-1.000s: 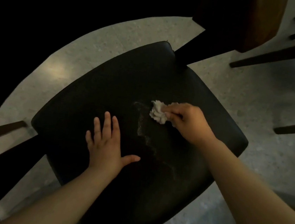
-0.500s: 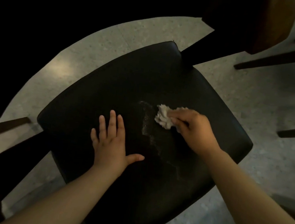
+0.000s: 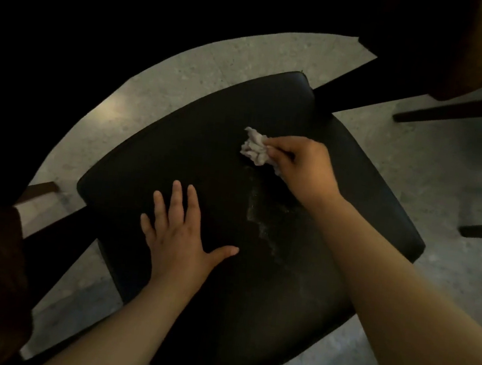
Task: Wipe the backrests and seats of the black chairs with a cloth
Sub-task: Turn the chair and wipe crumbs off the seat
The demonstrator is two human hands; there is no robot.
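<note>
One crumpled cloth (image 3: 255, 149) in right grip (image 3: 304, 171), left grip (image 3: 179, 235) flat on streaked seat (image 3: 178, 145)

Bare forearms, uncovered as far as visible, ending in a bare left hand (image 3: 178, 235) and bare right hand (image 3: 304, 168).

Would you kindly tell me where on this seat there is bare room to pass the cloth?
Bare: the seat between the left hand and the far edge, left of the cloth; also the near part between the forearms. Tightest between the left thumb and the right hand, over the pale streak.
</note>
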